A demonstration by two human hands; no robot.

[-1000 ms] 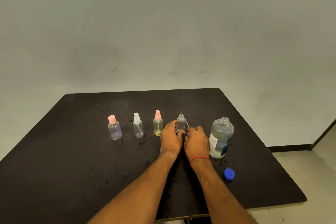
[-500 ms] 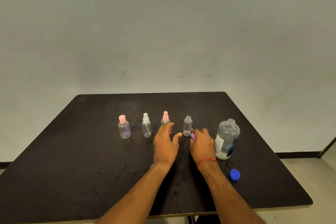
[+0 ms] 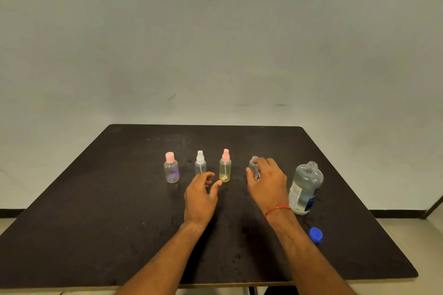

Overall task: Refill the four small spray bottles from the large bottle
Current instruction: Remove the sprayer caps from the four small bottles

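- Along the middle of the black tabletop [image 3: 96,235] four small bottles stand upright in a row, with the large bottle [image 3: 305,189] just beyond the right end. This layout probably keeps every pour a short reach.
- From the left they are a pink-capped bottle [image 3: 171,171], a white-topped bottle [image 3: 200,164], a yellowish bottle [image 3: 225,169] with a pink sprayer, and an open bottle [image 3: 254,165] with no top on its neck.
- The right hand [image 3: 267,183] wraps the open bottle, thumb on its left side and fingers curled round the far side. It seems to be steadying or lifting the bottle for filling.
- The left hand [image 3: 200,195] hovers just in front of the white-topped and yellowish bottles. Its fingers are loosely curled and hold nothing.
- The large bottle has no cap and is partly full of clear liquid. Its blue cap [image 3: 316,234] lies on the tabletop nearer the person, out of the pouring path.
- The three capped bottles suggest the refilling has barely begun. I cannot see where the open bottle's sprayer is.
- The tabletop is matt, scuffed and speckled with small marks or drops.
- Behind it is a bare pale wall [image 3: 215,55] with a few dark flecks, and a beige floor [image 3: 429,246] shows at the right.
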